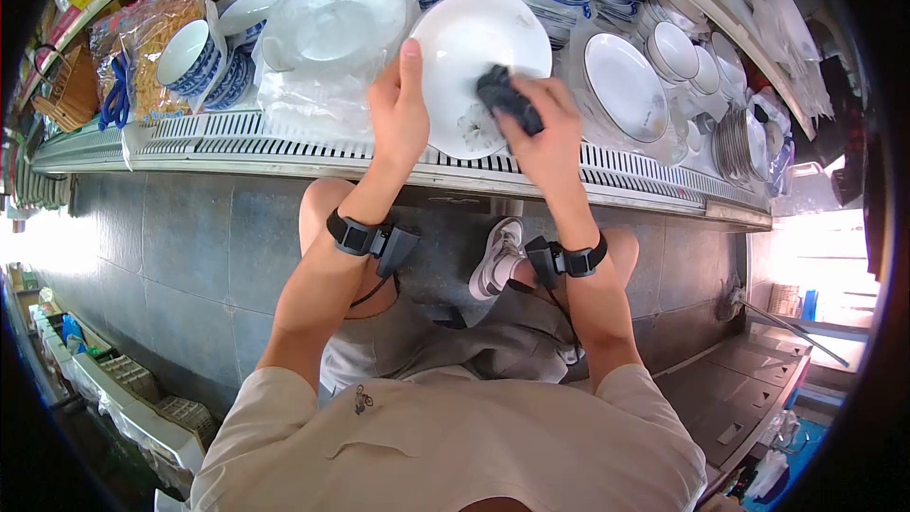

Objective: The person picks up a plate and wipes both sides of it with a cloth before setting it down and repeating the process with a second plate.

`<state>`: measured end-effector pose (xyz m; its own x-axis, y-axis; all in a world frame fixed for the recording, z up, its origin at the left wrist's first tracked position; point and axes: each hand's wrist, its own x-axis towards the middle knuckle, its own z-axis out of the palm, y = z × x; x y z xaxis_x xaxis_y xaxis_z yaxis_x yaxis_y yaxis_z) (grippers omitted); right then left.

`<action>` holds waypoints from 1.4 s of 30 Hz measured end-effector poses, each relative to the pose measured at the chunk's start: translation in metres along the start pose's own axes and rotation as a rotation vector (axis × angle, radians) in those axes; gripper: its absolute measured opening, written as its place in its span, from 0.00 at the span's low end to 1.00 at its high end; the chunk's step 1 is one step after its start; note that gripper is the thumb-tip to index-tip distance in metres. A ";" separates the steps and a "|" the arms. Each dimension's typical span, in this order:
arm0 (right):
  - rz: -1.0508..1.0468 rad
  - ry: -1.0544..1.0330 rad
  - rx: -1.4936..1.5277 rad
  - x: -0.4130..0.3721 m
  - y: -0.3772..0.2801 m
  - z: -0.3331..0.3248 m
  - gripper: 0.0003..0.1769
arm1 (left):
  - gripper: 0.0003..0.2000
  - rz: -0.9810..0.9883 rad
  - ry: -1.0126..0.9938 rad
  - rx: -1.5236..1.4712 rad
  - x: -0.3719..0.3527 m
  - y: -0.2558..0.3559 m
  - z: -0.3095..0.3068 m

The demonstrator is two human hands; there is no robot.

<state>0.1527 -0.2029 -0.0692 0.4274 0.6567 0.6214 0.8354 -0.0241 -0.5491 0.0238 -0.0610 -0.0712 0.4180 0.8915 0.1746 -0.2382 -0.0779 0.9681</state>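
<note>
A white plate (460, 52) with a grey floral mark is tilted up over the shelf's front edge. My left hand (400, 112) grips its left rim, the thumb lying on the plate's face. In my right hand (544, 133) is a dark cloth (507, 97), pressed against the right part of the plate's face. To the left of the plate lies a stack of plates in clear plastic (336, 24). Another white oval plate (626, 85) rests at the right.
Blue-patterned bowls (188, 59) and noodle bags (156, 28) stand at the left of the slotted shelf (313, 154). Stacked bowls (673, 49) and upright plates (737, 144) are at the right. A shelf rail (701, 0) runs above them.
</note>
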 end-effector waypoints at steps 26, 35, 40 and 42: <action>-0.065 -0.190 0.121 -0.012 -0.021 0.002 0.26 | 0.31 0.033 -0.024 0.008 -0.005 -0.010 0.007; 0.055 0.192 -0.106 0.009 0.014 -0.004 0.26 | 0.30 0.103 -0.100 0.134 -0.008 -0.010 0.006; -0.125 0.005 0.056 0.014 -0.021 0.007 0.27 | 0.29 0.046 -0.092 0.020 -0.011 -0.008 0.011; -0.086 -0.182 0.121 0.007 -0.032 0.003 0.27 | 0.30 -0.002 -0.052 -0.033 -0.007 -0.006 0.008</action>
<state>0.1282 -0.1953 -0.0486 0.2779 0.7776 0.5640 0.8141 0.1210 -0.5680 0.0297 -0.0709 -0.0771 0.4629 0.8673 0.1829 -0.2657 -0.0611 0.9621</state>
